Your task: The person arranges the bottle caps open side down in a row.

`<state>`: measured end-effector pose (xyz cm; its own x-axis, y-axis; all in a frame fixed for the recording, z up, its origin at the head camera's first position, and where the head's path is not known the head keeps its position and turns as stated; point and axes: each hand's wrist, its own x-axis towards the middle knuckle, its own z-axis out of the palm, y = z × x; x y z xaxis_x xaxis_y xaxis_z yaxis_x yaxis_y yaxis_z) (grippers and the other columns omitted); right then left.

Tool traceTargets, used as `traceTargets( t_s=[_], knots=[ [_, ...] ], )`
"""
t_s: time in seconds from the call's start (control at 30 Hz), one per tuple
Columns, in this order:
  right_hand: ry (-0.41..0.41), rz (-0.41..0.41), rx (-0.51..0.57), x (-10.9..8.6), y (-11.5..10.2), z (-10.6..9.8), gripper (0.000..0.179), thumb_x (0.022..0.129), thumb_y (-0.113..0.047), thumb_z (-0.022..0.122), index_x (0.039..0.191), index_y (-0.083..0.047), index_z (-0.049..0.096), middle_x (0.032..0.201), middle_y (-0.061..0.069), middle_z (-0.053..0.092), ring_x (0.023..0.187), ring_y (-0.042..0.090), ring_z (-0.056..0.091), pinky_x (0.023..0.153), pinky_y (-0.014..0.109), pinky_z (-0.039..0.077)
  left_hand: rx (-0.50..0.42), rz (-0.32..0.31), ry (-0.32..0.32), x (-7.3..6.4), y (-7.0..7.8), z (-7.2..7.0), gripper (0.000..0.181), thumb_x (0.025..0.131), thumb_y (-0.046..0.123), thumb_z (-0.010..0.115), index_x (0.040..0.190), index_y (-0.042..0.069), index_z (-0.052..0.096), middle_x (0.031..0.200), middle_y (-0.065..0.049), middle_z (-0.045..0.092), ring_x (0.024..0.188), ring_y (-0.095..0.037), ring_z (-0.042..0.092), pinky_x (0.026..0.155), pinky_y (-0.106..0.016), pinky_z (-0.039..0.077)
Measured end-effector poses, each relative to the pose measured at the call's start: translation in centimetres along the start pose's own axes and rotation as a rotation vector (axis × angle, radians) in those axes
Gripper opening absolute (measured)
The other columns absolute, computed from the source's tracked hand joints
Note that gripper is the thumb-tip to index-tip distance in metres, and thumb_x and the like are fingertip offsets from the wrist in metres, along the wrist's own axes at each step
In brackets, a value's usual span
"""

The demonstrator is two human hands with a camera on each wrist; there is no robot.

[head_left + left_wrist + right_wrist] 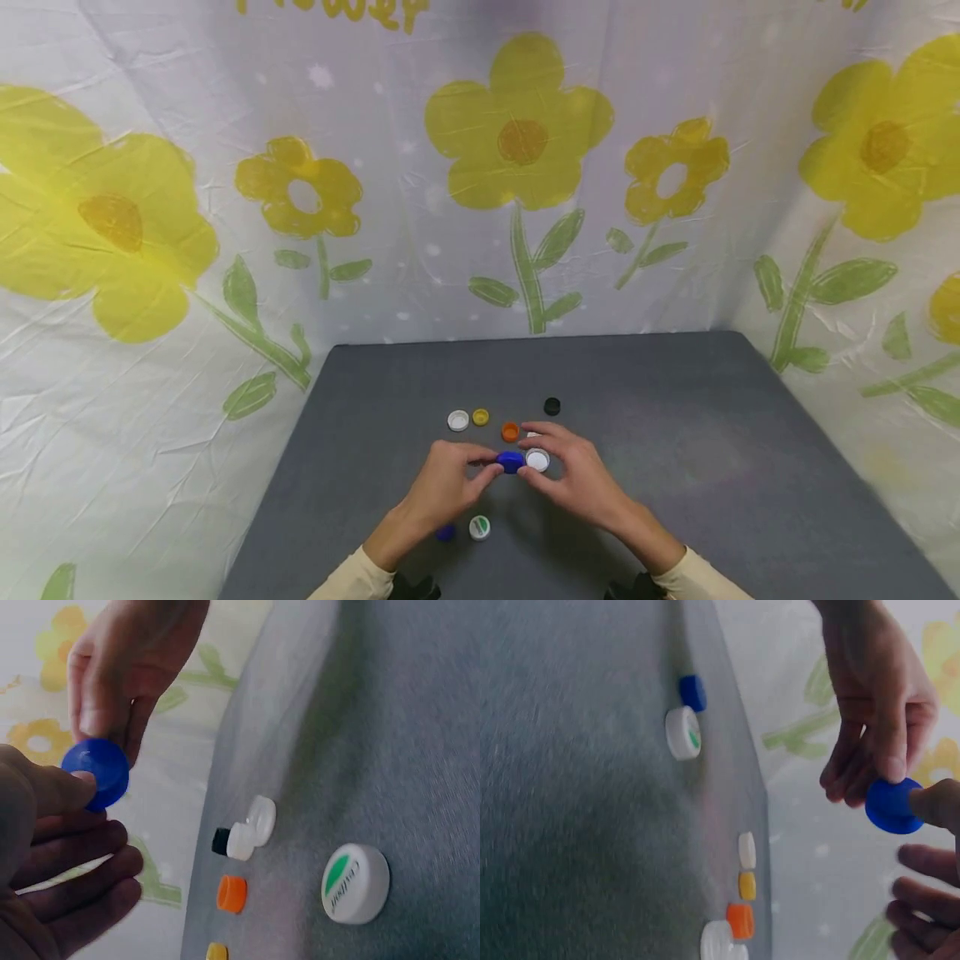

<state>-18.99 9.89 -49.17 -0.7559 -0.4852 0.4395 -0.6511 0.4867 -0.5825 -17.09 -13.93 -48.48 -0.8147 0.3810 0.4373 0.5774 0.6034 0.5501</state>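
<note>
A blue bottle cap point(511, 462) is held up over the table between both hands. My left hand point(452, 479) pinches its left side with thumb and forefinger; in the left wrist view that thumb lies across the cap point(105, 769) and the other fingers are spread out. From the opposite side my right hand point(573, 473) grips the cap's edge, thumb on its face in the right wrist view. A white cap point(537, 460) appears just beyond the right thumb. A smaller white cap is partly hidden behind the right fingers.
On the grey table point(675, 417) stand a black cap point(552, 406), an orange cap point(510, 432), a yellow cap point(481, 417) and a white cap point(458, 420) farther back. Nearer lie another blue cap point(446, 532) and a white cap with green print point(479, 527). Flower-printed curtains surround the table.
</note>
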Motion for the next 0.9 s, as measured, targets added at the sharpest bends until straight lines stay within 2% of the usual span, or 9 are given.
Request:
traceTargets(
  t_s=[0.1, 0.2, 0.37, 0.53, 0.63, 0.7, 0.8, 0.9],
  knots=[
    [0.073, -0.129, -0.056, -0.09, 0.06, -0.02, 0.043, 0.083, -0.025, 0.083, 0.124, -0.020, 0.070, 0.139, 0.000, 0.060, 0.129, 0.022, 0.057, 0.097, 0.048, 0.053, -0.089, -0.109, -0.036, -0.06, 0.14, -0.16, 0.013, 0.091, 0.026, 0.076, 0.096, 0.014, 0.080, 0.091, 0.006, 0.078, 0.080, -0.001, 0.071, 0.070, -0.029, 0.060],
    [0.089, -0.223, -0.072, -0.28, 0.12, -0.05, 0.054, 0.080, -0.017, 0.085, 0.131, -0.018, 0.066, 0.139, 0.006, 0.060, 0.130, 0.026, 0.056, 0.095, 0.049, 0.054, -0.153, -0.194, -0.075, -0.13, 0.07, -0.31, 0.013, 0.091, 0.028, 0.075, 0.094, 0.017, 0.081, 0.087, 0.009, 0.077, 0.074, 0.002, 0.069, 0.067, -0.025, 0.058],
    [0.083, -0.292, -0.098, -0.35, 0.09, -0.14, 0.061, 0.080, -0.017, 0.085, 0.136, -0.020, 0.062, 0.141, 0.006, 0.058, 0.132, 0.027, 0.054, 0.096, 0.048, 0.053, -0.277, -0.297, -0.154, 0.03, -0.14, -0.68, 0.013, 0.091, 0.034, 0.074, 0.091, 0.022, 0.080, 0.080, 0.013, 0.075, 0.073, -0.003, 0.070, 0.067, -0.023, 0.056],
    [0.101, -0.322, -0.120, -0.52, -0.01, -0.05, 0.056, 0.080, -0.019, 0.085, 0.133, -0.018, 0.065, 0.139, 0.008, 0.061, 0.131, 0.025, 0.055, 0.098, 0.047, 0.053, -0.388, -0.349, -0.216, 0.02, -0.10, -0.87, 0.015, 0.093, 0.035, 0.072, 0.091, 0.022, 0.080, 0.079, 0.011, 0.076, 0.078, -0.017, 0.075, 0.068, -0.026, 0.057],
    [0.105, -0.312, -0.130, -0.63, 0.02, -0.08, 0.054, 0.081, -0.021, 0.085, 0.132, -0.020, 0.065, 0.139, 0.005, 0.061, 0.132, 0.023, 0.054, 0.099, 0.045, 0.052, -0.378, -0.346, -0.219, 0.06, 0.07, -0.86, 0.018, 0.093, 0.037, 0.071, 0.092, 0.022, 0.080, 0.080, 0.009, 0.076, 0.078, -0.018, 0.075, 0.068, -0.025, 0.057],
    [0.110, -0.307, -0.128, -0.66, 0.12, -0.12, 0.051, 0.081, -0.021, 0.085, 0.129, -0.019, 0.067, 0.138, 0.005, 0.061, 0.131, 0.024, 0.055, 0.099, 0.046, 0.052, -0.349, -0.330, -0.211, 0.10, 0.24, -0.80, 0.020, 0.093, 0.038, 0.071, 0.097, 0.021, 0.080, 0.084, 0.009, 0.077, 0.079, -0.013, 0.074, 0.070, -0.024, 0.057],
    [0.115, -0.284, -0.125, -0.64, 0.25, -0.24, 0.047, 0.081, -0.021, 0.084, 0.125, -0.016, 0.069, 0.137, 0.005, 0.062, 0.131, 0.026, 0.055, 0.098, 0.049, 0.052, -0.263, -0.241, -0.174, 0.27, 0.44, -0.57, 0.027, 0.092, 0.036, 0.073, 0.109, 0.016, 0.077, 0.096, 0.006, 0.077, 0.084, -0.004, 0.072, 0.075, -0.022, 0.057],
    [0.117, -0.263, -0.127, -0.61, 0.31, -0.36, 0.044, 0.082, -0.021, 0.084, 0.123, -0.012, 0.070, 0.137, 0.007, 0.062, 0.131, 0.027, 0.055, 0.096, 0.051, 0.053, -0.156, -0.100, -0.122, 0.48, 0.51, -0.31, 0.034, 0.091, 0.031, 0.076, 0.119, 0.013, 0.073, 0.107, 0.003, 0.076, 0.089, -0.002, 0.071, 0.080, -0.024, 0.058]
  ],
)
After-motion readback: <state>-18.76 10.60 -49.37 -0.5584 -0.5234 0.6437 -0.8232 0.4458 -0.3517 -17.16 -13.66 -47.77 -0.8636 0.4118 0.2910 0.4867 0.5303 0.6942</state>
